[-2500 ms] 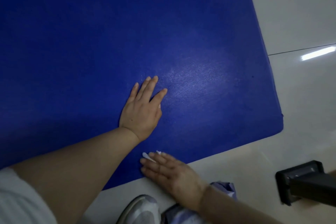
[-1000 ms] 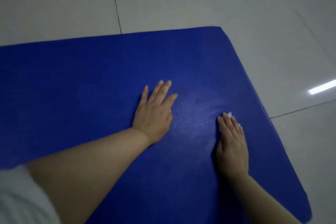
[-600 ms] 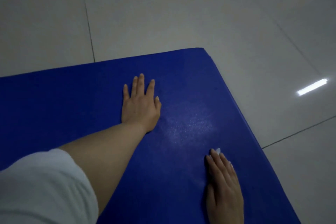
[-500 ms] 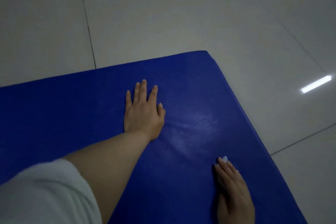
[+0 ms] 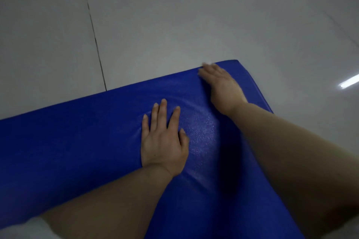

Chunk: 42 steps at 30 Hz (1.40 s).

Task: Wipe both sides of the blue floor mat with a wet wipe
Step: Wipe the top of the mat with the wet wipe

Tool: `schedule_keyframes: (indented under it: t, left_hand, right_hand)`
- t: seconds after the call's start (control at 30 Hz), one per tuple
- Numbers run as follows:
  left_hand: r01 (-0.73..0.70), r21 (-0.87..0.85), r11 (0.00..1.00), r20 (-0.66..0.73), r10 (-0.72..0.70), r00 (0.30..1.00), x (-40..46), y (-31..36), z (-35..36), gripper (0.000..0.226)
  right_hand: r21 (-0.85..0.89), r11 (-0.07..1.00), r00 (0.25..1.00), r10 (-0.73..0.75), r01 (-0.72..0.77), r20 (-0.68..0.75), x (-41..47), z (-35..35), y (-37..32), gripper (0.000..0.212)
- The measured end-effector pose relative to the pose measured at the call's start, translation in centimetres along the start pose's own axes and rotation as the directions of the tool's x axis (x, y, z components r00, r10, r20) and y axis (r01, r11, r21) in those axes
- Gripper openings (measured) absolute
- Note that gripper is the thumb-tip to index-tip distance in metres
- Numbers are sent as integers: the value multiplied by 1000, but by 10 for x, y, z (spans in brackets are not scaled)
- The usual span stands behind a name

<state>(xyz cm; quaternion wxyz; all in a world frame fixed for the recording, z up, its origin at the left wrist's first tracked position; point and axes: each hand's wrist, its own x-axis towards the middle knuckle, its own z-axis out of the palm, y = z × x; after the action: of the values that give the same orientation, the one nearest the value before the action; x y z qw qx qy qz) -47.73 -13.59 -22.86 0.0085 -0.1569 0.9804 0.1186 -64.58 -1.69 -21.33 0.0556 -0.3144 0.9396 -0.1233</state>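
Observation:
The blue floor mat (image 5: 77,141) lies flat on the tiled floor and fills the lower part of the head view. My left hand (image 5: 163,141) rests flat on it near the middle, fingers straight and spread. My right hand (image 5: 221,81) reaches to the mat's far edge, near its far right corner, fingers straight, pressing a white wet wipe (image 5: 206,63) against the mat. Only a small blurred tip of the wipe shows past the fingertips. A damp sheen marks the mat between the two hands.
Pale grey floor tiles (image 5: 174,25) with a dark grout line (image 5: 93,33) stretch beyond the mat's far edge. A ceiling light reflects off the floor (image 5: 349,81) to the right of the mat. A white sleeve shows at the bottom left.
My right hand has slid the wipe forward across the mat from the near right to the far edge. My left hand has stayed flat on the mat. The camera has tilted down.

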Motion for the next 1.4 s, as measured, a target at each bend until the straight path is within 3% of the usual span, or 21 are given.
schedule_keyframes:
  t: [0.07,0.13,0.2,0.23,0.3,0.37,0.43,0.53,0.6,0.67,0.73,0.8,0.83,0.9,0.97,1.03,1.1,1.17,1.27,1.33,1.4]
  left_hand:
    - [-8,21,1000,-24,8,1000,1,-1,3,59]
    - [-31,41,999,-41,33,999,2,-3,7,57]
    - [-45,55,997,-45,48,998,4,-5,9,57]
    - [-44,59,997,-49,47,998,4,-5,10,58]
    - [-37,61,997,-51,40,998,4,-5,9,58]
    - [-36,54,998,-47,39,998,4,-5,8,58]
    - [-40,36,999,-52,42,998,5,-4,9,58]
    - [-49,30,998,-58,50,997,5,-4,10,58]
    - [-46,24,999,-48,47,998,6,-4,10,58]
    - [-36,27,999,-46,37,998,6,-4,9,59]
    - [-32,39,999,-38,33,999,6,-3,7,60]
    - [-30,37,999,-31,31,999,6,-3,6,61]
    - [-30,32,999,-31,31,999,7,-3,6,61]
    - [-34,26,999,-32,35,999,7,-3,6,61]
    - [-38,16,999,-27,39,999,7,-3,7,61]
    - [-37,7,999,-25,37,999,7,-5,7,62]
    - [-30,6,1000,-24,30,999,6,-5,7,62]
    - [-22,15,1000,-11,22,1000,6,-3,5,64]
    - [-27,22,999,4,27,1000,6,-2,3,66]
    - [-34,5,999,-7,34,999,7,-3,3,65]
    - [-37,-4,999,-16,37,999,7,-3,4,64]
  right_hand:
    - [0,975,975,221,-222,-36,8,-7,24,65]
    - [-8,872,870,489,-490,-66,18,-13,38,54]
    - [-21,812,809,579,-584,-104,21,-13,19,47]
    - [-6,860,856,508,-511,-97,19,-8,2,51]
    - [22,985,985,174,-174,1,5,7,-30,63]
    - [54,996,996,-73,70,53,-7,8,-31,69]
    - [34,999,1000,-12,12,7,-9,-1,8,70]
    - [72,944,942,328,-323,-76,-8,-14,61,66]
    - [81,901,896,433,-426,-98,-5,-11,51,62]
    - [72,931,926,363,-357,-106,-7,-6,14,59]
    - [71,994,996,81,-78,-45,-17,5,-19,65]
    - [80,990,993,-116,113,24,-24,10,-21,68]
    - [69,991,993,-115,114,12,-22,10,-7,69]
    - [71,996,995,65,-59,-81,-19,7,32,65]
    - [114,939,927,340,-325,-160,-20,-2,65,62]
    - [105,883,874,468,-457,-135,-21,-3,63,61]
    - [106,918,904,396,-383,-159,-27,2,29,61]
    - [83,988,982,137,-126,-131,-40,15,-9,64]
    - [97,988,993,-117,119,-22,-52,18,-17,64]
    - [50,998,997,-45,49,-62,-56,14,14,64]
    - [85,978,964,201,-189,-172,-60,6,50,63]
